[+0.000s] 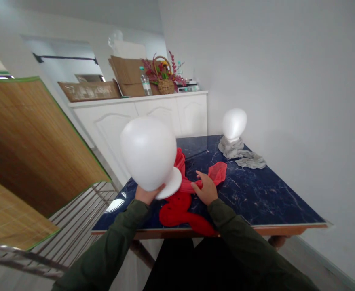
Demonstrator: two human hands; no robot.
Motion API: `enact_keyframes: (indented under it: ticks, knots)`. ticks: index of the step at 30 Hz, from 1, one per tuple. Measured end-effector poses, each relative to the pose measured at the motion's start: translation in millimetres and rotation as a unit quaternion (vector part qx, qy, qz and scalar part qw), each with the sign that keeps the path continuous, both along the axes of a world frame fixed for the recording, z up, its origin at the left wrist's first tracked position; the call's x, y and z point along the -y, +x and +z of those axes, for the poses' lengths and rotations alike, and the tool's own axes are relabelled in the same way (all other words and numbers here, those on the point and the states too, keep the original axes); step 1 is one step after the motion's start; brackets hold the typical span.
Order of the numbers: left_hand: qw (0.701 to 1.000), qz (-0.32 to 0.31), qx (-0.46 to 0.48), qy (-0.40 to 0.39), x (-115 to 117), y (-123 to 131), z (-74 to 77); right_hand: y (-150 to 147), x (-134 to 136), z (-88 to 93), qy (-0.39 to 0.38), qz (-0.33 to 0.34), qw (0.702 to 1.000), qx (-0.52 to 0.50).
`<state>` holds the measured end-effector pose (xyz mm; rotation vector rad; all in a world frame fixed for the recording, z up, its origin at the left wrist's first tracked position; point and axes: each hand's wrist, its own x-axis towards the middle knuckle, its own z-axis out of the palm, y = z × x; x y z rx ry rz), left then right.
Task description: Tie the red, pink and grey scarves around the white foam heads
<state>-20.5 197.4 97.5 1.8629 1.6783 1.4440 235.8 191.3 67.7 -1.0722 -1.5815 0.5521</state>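
Note:
My left hand (148, 195) is closed round the neck of a white mannequin head (148, 151), tilted to the left with its round base lifted on one side. A crumpled red scarf (175, 211) spreads beside and below that base, one end hanging at the table's front edge. Over the scarf, my right hand (207, 189) has its thumb and fingers apart. Its fingertips are close to the cloth; whether they touch it I cannot tell. At the far right corner stands a second white mannequin head (234, 123), a grey scarf (235, 149) gathered round its foot.
The table (274, 200) has a dark blue marbled top. Behind it runs a white cabinet (192, 115) carrying cardboard, a water bottle (146, 83) and a flower basket (165, 86). To the left is a metal rack (74, 226) with a bamboo mat (41, 133). A wall borders the right.

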Motion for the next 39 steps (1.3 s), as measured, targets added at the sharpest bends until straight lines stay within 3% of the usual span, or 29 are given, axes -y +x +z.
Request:
enact_keyframes:
  ticks: [3, 5, 8, 10, 11, 13, 15, 19, 27, 33, 39]
  knots:
    - [0.996, 0.090, -0.025, -0.007, -5, -41, -6.1, 19, -3, -3.1, 0.008, -0.151, 0.986, 0.065]
    - [0.991, 0.124, -0.042, -0.013, -9, -63, -9.9, 27, -6, -7.3, -0.051, -0.154, 0.982, 0.093]
    - [0.988, 0.141, -0.057, -0.008, -20, -82, -16.3, 27, -6, -11.4, -0.103, -0.057, 0.989, 0.092]
    - [0.987, 0.150, -0.064, 0.003, -31, -87, -20.6, 22, -2, -10.6, -0.136, 0.061, 0.989, 0.023]
    - [0.986, 0.153, -0.069, 0.010, -37, -89, -22.5, 19, 1, -9.4, -0.178, 0.135, 0.974, -0.028]
    - [0.984, 0.158, -0.079, 0.023, -49, -90, -25.1, 14, 7, -6.0, -0.281, 0.264, 0.916, -0.111]
    - [0.982, 0.167, -0.085, 0.023, -62, -90, -26.0, 12, 10, -2.4, -0.366, 0.328, 0.854, -0.170]
    - [0.976, 0.198, -0.083, 0.019, -75, -89, -22.0, 13, 8, 3.4, -0.413, 0.334, 0.809, -0.253]
    - [0.949, 0.306, -0.074, 0.000, -56, -105, -8.9, 12, 5, 5.2, -0.410, 0.296, 0.825, -0.252]
    - [0.966, 0.257, -0.027, -0.002, -66, -99, -19.5, 11, 5, 2.6, -0.409, 0.300, 0.827, -0.243]
    - [0.982, 0.189, -0.014, 0.002, -85, -70, -26.7, 13, 5, 4.6, -0.411, 0.369, 0.788, -0.272]
